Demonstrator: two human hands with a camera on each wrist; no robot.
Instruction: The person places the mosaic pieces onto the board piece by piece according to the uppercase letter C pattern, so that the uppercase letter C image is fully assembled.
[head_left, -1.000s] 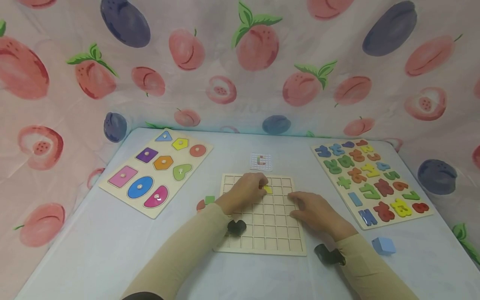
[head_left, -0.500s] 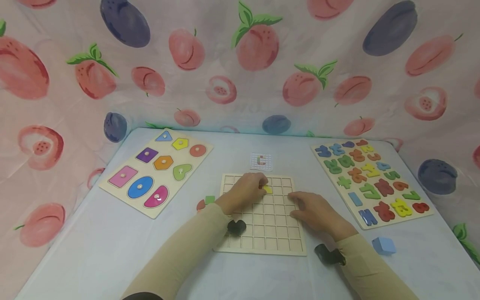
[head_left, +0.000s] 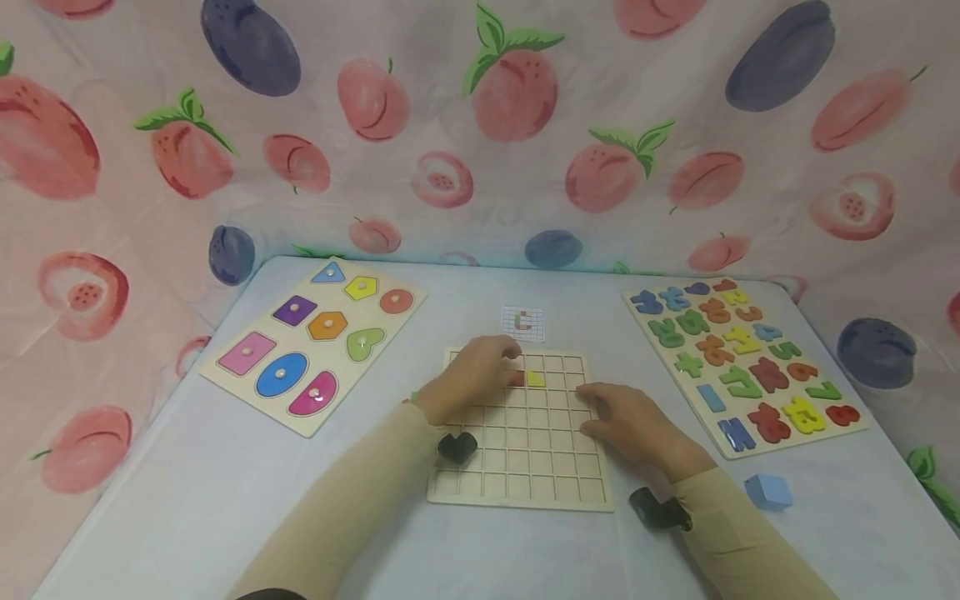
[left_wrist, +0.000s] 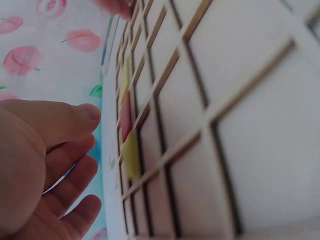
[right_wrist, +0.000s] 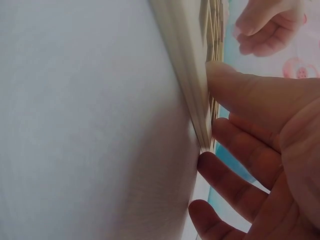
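A wooden grid board (head_left: 532,467) lies in front of me with small colored pieces set in its far rows. A yellow piece (head_left: 536,379) shows beside a red piece (head_left: 517,379). The left wrist view gives a row of a yellow piece (left_wrist: 125,80), a red piece (left_wrist: 126,116) and another yellow piece (left_wrist: 131,156). My left hand (head_left: 472,379) hovers over the board's far left part, fingers loosely bent with nothing between them. With thumb and fingertips, my right hand (head_left: 633,425) touches the board's right edge; the right wrist view shows the thumb (right_wrist: 225,82) at the rim.
A small pattern card (head_left: 522,323) lies beyond the board. To the left is a knobbed shape puzzle (head_left: 300,358), to the right a number puzzle (head_left: 705,400). A light blue block (head_left: 768,492) sits near my right forearm. Green and red pieces are mostly hidden by the left sleeve (head_left: 375,467).
My left hand has lifted off the yellow piece and drawn back to the left, uncovering the red piece beside it. The right hand has stayed at the board's edge.
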